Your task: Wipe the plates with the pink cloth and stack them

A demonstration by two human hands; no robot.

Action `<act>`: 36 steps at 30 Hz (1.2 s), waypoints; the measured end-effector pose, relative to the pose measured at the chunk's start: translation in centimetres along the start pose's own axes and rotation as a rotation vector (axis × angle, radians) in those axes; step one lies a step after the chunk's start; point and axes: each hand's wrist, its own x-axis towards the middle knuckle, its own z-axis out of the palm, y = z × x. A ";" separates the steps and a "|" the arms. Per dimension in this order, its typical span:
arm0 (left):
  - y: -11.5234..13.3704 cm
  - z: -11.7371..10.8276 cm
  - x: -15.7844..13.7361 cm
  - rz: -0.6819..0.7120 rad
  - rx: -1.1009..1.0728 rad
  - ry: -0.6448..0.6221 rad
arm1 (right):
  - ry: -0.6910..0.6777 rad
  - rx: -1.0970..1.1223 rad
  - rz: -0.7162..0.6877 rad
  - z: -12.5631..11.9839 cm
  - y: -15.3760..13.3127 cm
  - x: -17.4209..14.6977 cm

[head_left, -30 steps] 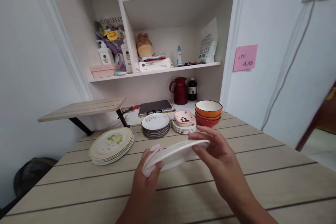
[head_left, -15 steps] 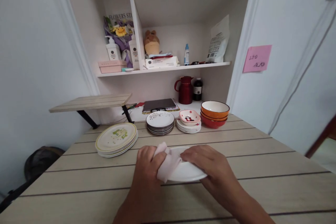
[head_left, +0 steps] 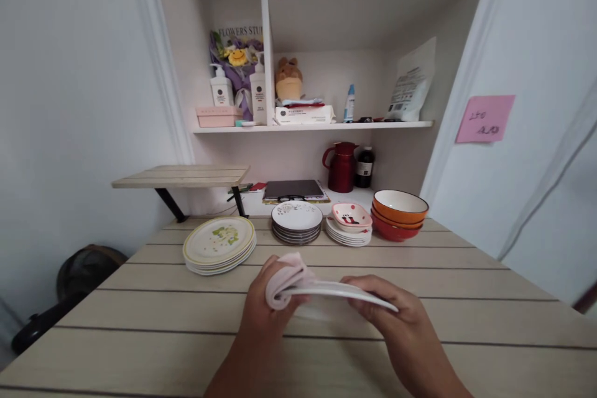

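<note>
A white plate (head_left: 333, 289), seen almost edge-on, is held above the table between my two hands. My left hand (head_left: 265, 295) is closed round a pale pink cloth (head_left: 290, 273), which folds over the plate's left edge. My right hand (head_left: 389, 308) grips the plate's right side, thumb underneath and fingers over the far side. Beyond the hands stand a stack of oval plates (head_left: 219, 242) with a green pattern, a stack of dark-rimmed round plates (head_left: 297, 217), small white plates (head_left: 349, 237) under a pink bowl (head_left: 352, 216), and stacked orange and red bowls (head_left: 400, 214).
A small raised wooden shelf (head_left: 181, 175) on black legs stands at the back left. Behind the dishes are a dark laptop-like slab (head_left: 293, 189), a red jug (head_left: 342, 168) and a dark bottle (head_left: 364, 168). A wall shelf (head_left: 312, 128) holds bottles and packets.
The plate has tilted from showing its face to nearly edge-on, and the cloth now wraps its left edge. My view has turned slightly left, so the surroundings sit further right.
</note>
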 end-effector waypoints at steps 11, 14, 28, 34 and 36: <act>-1.3 1.9 -0.7 -0.352 -0.406 0.174 | 0.260 0.607 0.334 1.0 0.9 0.1; -0.8 3.1 -1.2 -0.439 -0.543 0.192 | 0.277 0.616 0.327 1.0 0.9 0.2; -1.0 2.8 -1.0 -0.463 -0.392 0.247 | 0.178 0.370 0.237 1.1 0.1 0.9; -2.4 1.0 -1.2 0.270 0.382 0.011 | 0.179 -0.239 -0.335 -1.5 0.2 1.4; -2.4 1.0 -1.3 0.436 0.596 -0.058 | 0.050 -0.473 -0.515 -1.5 0.2 1.4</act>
